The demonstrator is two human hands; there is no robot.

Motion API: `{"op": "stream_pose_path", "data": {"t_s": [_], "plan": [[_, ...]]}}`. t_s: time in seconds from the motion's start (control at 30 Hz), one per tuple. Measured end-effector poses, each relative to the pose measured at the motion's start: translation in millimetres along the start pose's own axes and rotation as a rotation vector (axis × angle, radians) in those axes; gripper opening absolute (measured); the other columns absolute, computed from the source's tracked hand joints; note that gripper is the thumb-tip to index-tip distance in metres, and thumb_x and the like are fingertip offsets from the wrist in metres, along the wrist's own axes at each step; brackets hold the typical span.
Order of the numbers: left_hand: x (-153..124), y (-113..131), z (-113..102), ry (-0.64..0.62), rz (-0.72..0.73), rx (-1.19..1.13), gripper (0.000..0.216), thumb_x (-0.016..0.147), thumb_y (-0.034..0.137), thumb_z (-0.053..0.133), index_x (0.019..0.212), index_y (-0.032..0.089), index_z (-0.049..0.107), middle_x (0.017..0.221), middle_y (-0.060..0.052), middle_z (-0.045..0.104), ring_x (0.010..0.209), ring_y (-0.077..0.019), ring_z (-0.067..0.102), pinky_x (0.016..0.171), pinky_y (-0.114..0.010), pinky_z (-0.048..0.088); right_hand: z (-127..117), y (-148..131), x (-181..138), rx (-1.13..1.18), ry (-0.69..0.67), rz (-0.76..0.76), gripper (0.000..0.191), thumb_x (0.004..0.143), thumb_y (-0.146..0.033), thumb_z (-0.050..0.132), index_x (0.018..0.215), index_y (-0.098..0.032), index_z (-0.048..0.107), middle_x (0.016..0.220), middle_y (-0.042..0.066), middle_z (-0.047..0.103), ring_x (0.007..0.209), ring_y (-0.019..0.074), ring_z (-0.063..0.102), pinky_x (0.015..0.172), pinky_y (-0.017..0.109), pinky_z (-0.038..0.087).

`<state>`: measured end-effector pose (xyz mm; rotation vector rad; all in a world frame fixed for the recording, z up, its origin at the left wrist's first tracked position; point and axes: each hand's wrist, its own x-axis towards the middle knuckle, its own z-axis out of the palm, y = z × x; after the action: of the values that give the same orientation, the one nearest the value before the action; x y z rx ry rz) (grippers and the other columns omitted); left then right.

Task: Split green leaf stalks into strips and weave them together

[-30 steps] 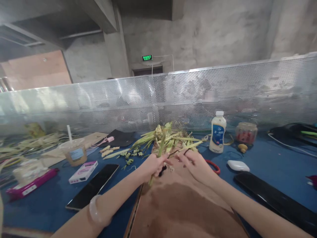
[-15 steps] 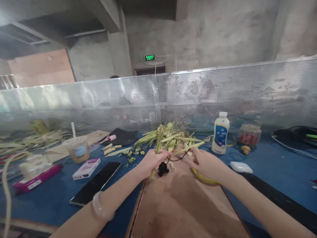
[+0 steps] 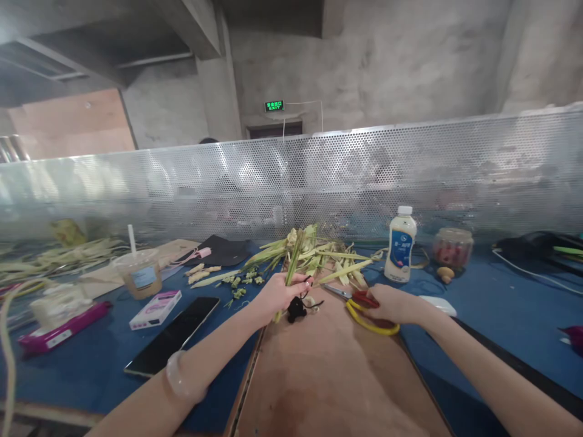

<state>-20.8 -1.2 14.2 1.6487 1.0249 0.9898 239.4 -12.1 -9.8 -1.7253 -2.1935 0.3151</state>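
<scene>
My left hand (image 3: 279,295) is closed around a thin bundle of green plant stalks (image 3: 296,256), held tilted over the wooden board (image 3: 328,376). Black cord shows at its fingertips, and a small black clump of cord (image 3: 297,309) lies just below them. At the right side of the board, my right hand (image 3: 390,303) has its fingers on the red handle of a pair of scissors (image 3: 372,326). The scissors' other loop is yellow, and their blades point left toward my left hand. A pile of pale green leaf strips (image 3: 319,258) lies beyond both hands.
A phone (image 3: 173,335), a pink-white box (image 3: 155,309), a lidded drink cup (image 3: 143,276) and a tissue pack (image 3: 64,328) stand on the left. To the right are a white bottle (image 3: 401,246), a jar (image 3: 453,249) and a white case (image 3: 439,304). A perforated metal screen (image 3: 255,182) borders the back.
My right hand has let go of the black cord and moved right and slightly down onto the scissors. The left hand keeps its hold on the stalks.
</scene>
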Motion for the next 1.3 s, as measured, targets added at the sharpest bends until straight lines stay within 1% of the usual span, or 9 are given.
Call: {"op": "stream_pose_path", "data": {"t_s": [0.1,0.23,0.4,0.47,0.57,0.67,0.8,1.0,1.3], "plan": [[0.0,3.9,-1.3,0.024,0.026,-0.009,0.03,0.062,0.035,0.066,0.081,0.012,0.066,0.075,-0.005,0.064,0.038,-0.0019,0.032,0.036,-0.018,0.018,7.0,-3.3,3.1,-0.026,0.083,-0.001,0.018,0.057,-0.028,0.063,0.049,-0.019,0.051,0.05,0.003,0.055,0.045,0.0128,0.047,0.044,0.025,0.027],[1.4,6.0,-7.5,0.095,0.039,-0.001,0.029,0.064,0.039,0.064,0.074,0.012,0.065,0.075,-0.005,0.065,0.035,-0.0017,0.028,0.035,-0.02,0.017,8.9,-4.8,8.0,0.105,0.168,0.024,0.019,0.057,-0.031,0.062,0.049,-0.019,0.051,0.049,0.002,0.055,0.045,0.0129,0.047,0.044,0.025,0.029],[8.1,0.9,-15.8,0.212,0.021,-0.055,0.034,0.06,0.041,0.068,0.077,0.012,0.066,0.042,0.005,0.045,0.033,-0.0019,0.021,0.035,-0.02,0.013,9.4,-12.7,9.6,0.385,0.301,0.198,0.024,0.058,-0.037,0.064,0.056,-0.019,0.049,0.05,0.001,0.053,0.044,0.0122,0.045,0.041,0.025,0.03],[10.4,-0.9,-17.5,0.18,0.002,-0.186,0.035,0.058,0.039,0.07,0.079,0.011,0.065,0.043,0.005,0.045,0.033,-0.0008,0.018,0.035,-0.019,0.011,11.1,-24.2,5.2,0.701,0.2,0.245,0.026,0.063,-0.043,0.06,0.065,-0.019,0.049,0.051,-0.001,0.051,0.041,0.0095,0.042,0.037,0.022,0.028],[11.7,-1.6,-18.5,0.067,0.0,-0.407,0.031,0.06,0.035,0.07,0.079,0.011,0.064,0.069,-0.002,0.061,0.035,0.002,0.016,0.034,-0.018,0.01,10.6,-51.3,-7.4,1.2,-0.111,0.238,0.037,0.072,-0.057,0.046,0.07,-0.02,0.045,0.049,-0.005,0.043,0.035,0.0067,0.036,0.031,0.017,0.025],[12.0,-1.8,-19.4,-0.028,-0.018,-0.539,0.025,0.063,0.03,0.069,0.081,0.013,0.065,0.097,-0.006,0.062,0.036,0.0038,0.014,0.032,-0.016,0.011,4.9,-79.0,-21.6,1.396,-0.42,0.198,0.054,0.074,-0.069,0.026,0.066,-0.019,0.044,0.052,-0.002,0.044,0.038,0.0092,0.041,0.03,0.02,0.033],[14.5,-5.1,-21.8,-0.075,-0.047,-0.583,0.025,0.064,0.028,0.068,0.085,0.014,0.064,0.098,-0.006,0.063,0.035,0.004,0.014,0.031,-0.014,0.012,2.1,-92.3,-30.8,1.344,-0.477,0.186,0.053,0.076,-0.067,0.027,0.064,-0.018,0.043,0.052,-0.003,0.039,0.036,0.0062,0.036,0.028,0.017,0.031],[19.5,-12.8,-23.1,-0.085,-0.032,-0.624,0.027,0.062,0.03,0.071,0.08,0.012,0.06,0.076,-0.001,0.06,0.034,0.0041,0.016,0.031,-0.013,0.01,12.8,-77.8,-27.0,1.379,-0.581,0.168,0.055,0.073,-0.071,0.031,0.068,-0.018,0.044,0.056,-0.003,0.038,0.04,0.0058,0.037,0.03,0.016,0.029],[21.7,-18.3,-23.8,-0.093,-0.015,-0.597,0.024,0.063,0.027,0.07,0.074,0.012,0.055,0.066,0.003,0.054,0.035,0.0034,0.015,0.033,-0.014,0.009,14.3,-77.9,-28.8,1.405,-0.666,0.131,0.052,0.074,-0.068,0.033,0.067,-0.017,0.044,0.056,-0.002,0.041,0.039,0.0057,0.038,0.031,0.015,0.027]]}}
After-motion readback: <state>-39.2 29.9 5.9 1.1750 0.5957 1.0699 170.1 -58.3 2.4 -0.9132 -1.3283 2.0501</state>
